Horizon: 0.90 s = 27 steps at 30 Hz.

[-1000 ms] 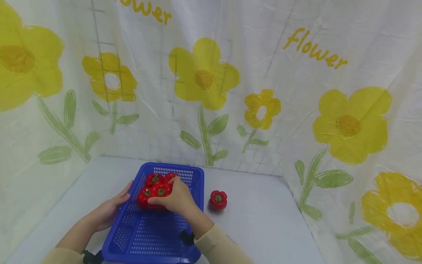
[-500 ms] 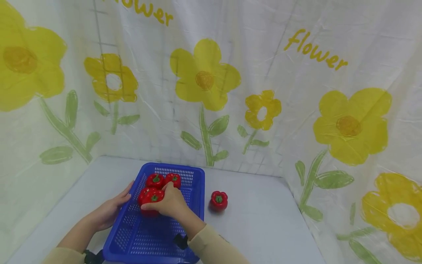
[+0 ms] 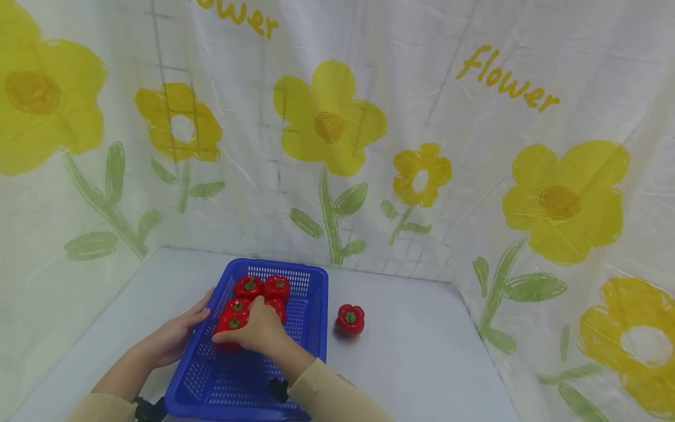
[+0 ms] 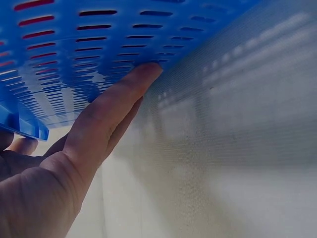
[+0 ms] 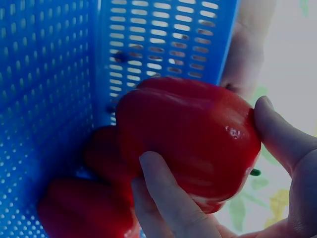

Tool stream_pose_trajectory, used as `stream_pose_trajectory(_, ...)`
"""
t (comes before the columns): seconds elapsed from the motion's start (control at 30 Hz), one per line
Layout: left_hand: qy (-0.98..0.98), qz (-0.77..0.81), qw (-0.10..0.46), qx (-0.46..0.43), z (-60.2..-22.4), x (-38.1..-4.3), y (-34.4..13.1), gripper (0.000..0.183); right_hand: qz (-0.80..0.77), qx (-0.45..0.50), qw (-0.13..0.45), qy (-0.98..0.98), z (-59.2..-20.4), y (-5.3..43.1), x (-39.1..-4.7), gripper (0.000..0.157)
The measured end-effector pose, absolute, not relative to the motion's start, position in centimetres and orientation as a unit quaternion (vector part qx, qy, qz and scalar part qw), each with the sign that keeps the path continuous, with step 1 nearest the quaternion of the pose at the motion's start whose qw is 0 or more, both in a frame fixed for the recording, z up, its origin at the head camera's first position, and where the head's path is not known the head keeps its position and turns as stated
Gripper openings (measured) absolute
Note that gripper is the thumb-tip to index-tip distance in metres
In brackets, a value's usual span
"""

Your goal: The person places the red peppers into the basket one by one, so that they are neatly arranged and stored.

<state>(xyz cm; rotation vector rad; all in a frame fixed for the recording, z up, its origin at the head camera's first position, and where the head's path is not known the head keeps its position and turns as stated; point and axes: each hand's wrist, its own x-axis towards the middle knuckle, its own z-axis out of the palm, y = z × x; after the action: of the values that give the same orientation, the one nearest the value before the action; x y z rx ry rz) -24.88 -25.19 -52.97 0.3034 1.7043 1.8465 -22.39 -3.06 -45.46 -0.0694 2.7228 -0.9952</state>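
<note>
My right hand [image 3: 259,333] holds a red bell pepper [image 5: 188,134] over the left part of a blue plastic basket [image 3: 321,287], thumb on one side and fingers on the other. The pepper's green stem points up in the head view. Several more red bell peppers [image 3: 248,286] sit together toward the basket's far end, some partly covered by this hand. Outside the basket's left wall is my left hand [image 3: 171,340], its extended fingers [image 4: 111,109] lying against the slotted side, near the rim.
One red bell pepper [image 3: 350,321] stands on the white table [image 3: 416,346], right of the basket. A pale curtain [image 3: 237,205] printed with yellow flowers hangs behind the table. The near part of the basket shows its bare perforated floor [image 3: 242,387].
My right hand has moved left and slightly nearer with the pepper, uncovering peppers toward the basket's right. My left hand and the basket stay in place.
</note>
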Motion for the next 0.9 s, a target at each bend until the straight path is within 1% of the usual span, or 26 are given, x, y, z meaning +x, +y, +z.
stream_pose_trajectory(0.2,0.637,0.699,0.306,0.113,-53.0,-25.0,-25.1,0.062,-0.321,-0.015,0.131,0.938,-45.5,-3.9,-22.0,0.114)
stream_pose_trajectory(0.57,0.634,0.704,0.305,0.098,-53.1,-24.9,-25.1,0.062,-0.285,-0.001,0.131,0.95,-46.5,-5.3,-22.1,0.114)
stream_pose_trajectory(0.9,0.632,0.703,0.308,0.108,-52.9,-24.9,-25.1,0.061,-0.262,-0.006,0.123,0.957,-47.2,-5.7,-22.2,0.114)
